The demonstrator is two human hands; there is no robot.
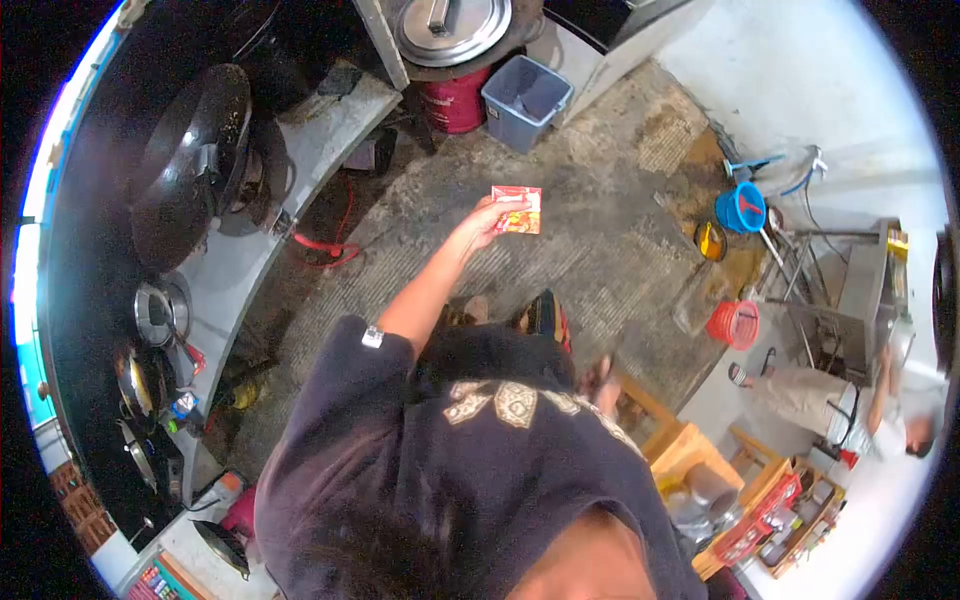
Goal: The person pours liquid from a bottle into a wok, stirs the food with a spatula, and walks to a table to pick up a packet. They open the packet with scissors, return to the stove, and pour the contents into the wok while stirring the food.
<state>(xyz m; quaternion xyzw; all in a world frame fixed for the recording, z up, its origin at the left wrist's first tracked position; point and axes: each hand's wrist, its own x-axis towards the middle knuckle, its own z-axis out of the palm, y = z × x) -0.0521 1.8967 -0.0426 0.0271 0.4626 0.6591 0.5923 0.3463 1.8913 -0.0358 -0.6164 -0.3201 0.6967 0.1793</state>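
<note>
My left hand reaches out ahead of my body, fingers closed on a small red packet. The packet is flat and square, with a yellow and orange food picture on its lower half. It is held over the bare floor, well away from the counters. My right hand hangs low by my right side, partly covered by my dark shirt, near a wooden table corner. Its fingers are small and blurred here.
Woks and pans line the curved counter at left. A lidded pot and grey bin stand ahead. Blue bucket and red bucket sit at right. Another person works at a sink. Bowls stand on the wooden table.
</note>
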